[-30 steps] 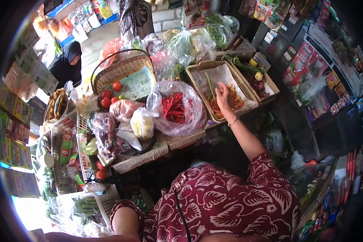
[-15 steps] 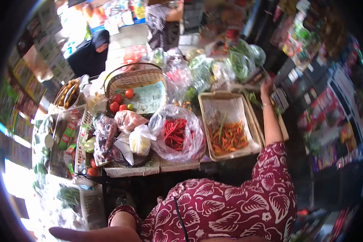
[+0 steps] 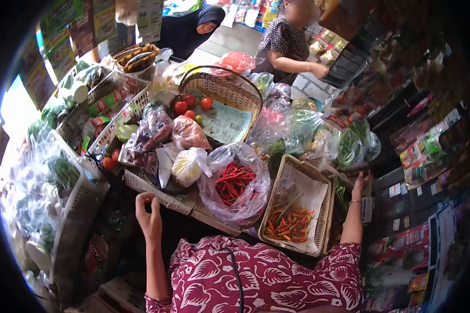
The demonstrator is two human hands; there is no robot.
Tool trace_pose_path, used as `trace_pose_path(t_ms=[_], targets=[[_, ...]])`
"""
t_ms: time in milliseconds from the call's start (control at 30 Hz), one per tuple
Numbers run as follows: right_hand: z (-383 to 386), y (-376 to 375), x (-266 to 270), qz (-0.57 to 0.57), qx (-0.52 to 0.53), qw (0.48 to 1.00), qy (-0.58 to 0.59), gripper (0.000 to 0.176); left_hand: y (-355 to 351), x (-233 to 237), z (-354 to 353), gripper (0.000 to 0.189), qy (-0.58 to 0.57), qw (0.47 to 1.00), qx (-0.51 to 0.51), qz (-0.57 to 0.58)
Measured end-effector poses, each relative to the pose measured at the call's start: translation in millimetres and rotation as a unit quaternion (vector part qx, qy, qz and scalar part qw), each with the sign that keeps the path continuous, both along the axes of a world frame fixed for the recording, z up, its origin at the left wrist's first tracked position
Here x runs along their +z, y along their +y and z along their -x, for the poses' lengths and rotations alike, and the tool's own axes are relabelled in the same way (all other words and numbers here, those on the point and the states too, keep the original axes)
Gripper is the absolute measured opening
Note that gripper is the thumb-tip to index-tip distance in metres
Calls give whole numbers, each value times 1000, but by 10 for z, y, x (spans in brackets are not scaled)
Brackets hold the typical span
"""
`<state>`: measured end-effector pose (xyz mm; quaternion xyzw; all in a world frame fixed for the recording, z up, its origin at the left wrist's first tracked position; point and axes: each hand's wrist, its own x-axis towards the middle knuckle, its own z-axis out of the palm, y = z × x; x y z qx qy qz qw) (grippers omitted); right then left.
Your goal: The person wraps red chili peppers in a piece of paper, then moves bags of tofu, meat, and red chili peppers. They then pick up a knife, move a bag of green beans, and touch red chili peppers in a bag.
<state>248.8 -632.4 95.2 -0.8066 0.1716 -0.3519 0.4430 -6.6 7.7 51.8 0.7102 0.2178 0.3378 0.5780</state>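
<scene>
My left hand is raised in front of the cardboard edge at the table's front left. Its fingers are bent, with a gap to the thumb and nothing seen between them. My right hand reaches to the right, beside green stems and below a dark object; its fingertips are too dark to make out. Between the hands lie an open plastic bag of red chillies and a rectangular basket with orange and green chillies. A tied bag with pale yellow contents is nearest my left hand.
Behind is a handled wicker basket with tomatoes. Bagged greens stand at the back right. White crates and bagged vegetables line the left. Across the table are a person in dark clothing and another in a patterned top.
The view has turned, so the table appears tilted and further right. My left hand has come into view and risen near the table's front edge. My right arm still reaches out to the right.
</scene>
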Motion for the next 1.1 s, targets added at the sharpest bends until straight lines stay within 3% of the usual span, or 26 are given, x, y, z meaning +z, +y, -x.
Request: trace_pose_path(t_ms=[33,100,133,200,233,267,367,433,500,600,633,700,733,767,833,867,900,933,967,1033,1100], targets=[[-6,38,22,6,8,1000,-1,47,32,-245,13,16,47,997,6,-55],[-23,118,40,114,-114,987,-22,41,-43,-376,4,33,122,974,40,-186],[-37,42,69,111,-104,988,-2,41,-34,-505,12,51,160,974,11,-162],[-139,-213,135,128,-122,984,22,42,-64,-657,-35,54,168,973,13,-159],[-207,-392,113,205,-160,965,-26,43,-74,-688,-50,58,175,971,8,-162],[-147,-298,307,192,-137,970,-55,44,-79,-682,-57,62,178,972,-6,-156],[-109,-380,827,219,-138,959,-115,49,-69,-704,-92,62,172,971,-10,-163],[-161,-629,1178,296,-132,934,-153,48,-36,-624,-106,59,163,973,-6,-162],[-8,-300,1603,311,-168,924,-148,50,26,-540,-125,57,153,975,-4,-163],[222,333,2061,335,-126,921,-151,46,186,-430,-180,42,80,984,14,-157],[203,488,2038,335,-131,921,-148,46,266,-398,-193,42,81,984,9,-159],[172,718,2006,246,42,945,-212,43,446,-345,-248,40,33,986,20,-160],[153,819,1908,244,75,947,-194,40,532,-321,-290,41,28,984,31,-173],[209,1016,1803,288,27,950,-120,37,596,-281,-335,41,27,984,28,-172],[-2,949,1361,281,115,945,-119,29,726,-203,-417,40,19,979,101,-175],[47,1290,1228,378,95,907,-158,27,836,-242,-437,49,39,979,86,-183],[-125,1175,916,326,115,930,-127,26,892,-250,-470,49,38,978,82,-187],[86,1829,950,315,98,937,-112,28,929,-256,-501,56,53,975,88,-197],[-42,1852,716,268,138,945,-124,28,966,-282,-524,63,68,971,94,-207],[-33,2326,600,276,146,944,-106,26,1050,-446,-530,84,119,970,42,-210],[-125,2651,491,337,151,923,-110,26,1018,-552,-534,94,150,972,15,-179]])
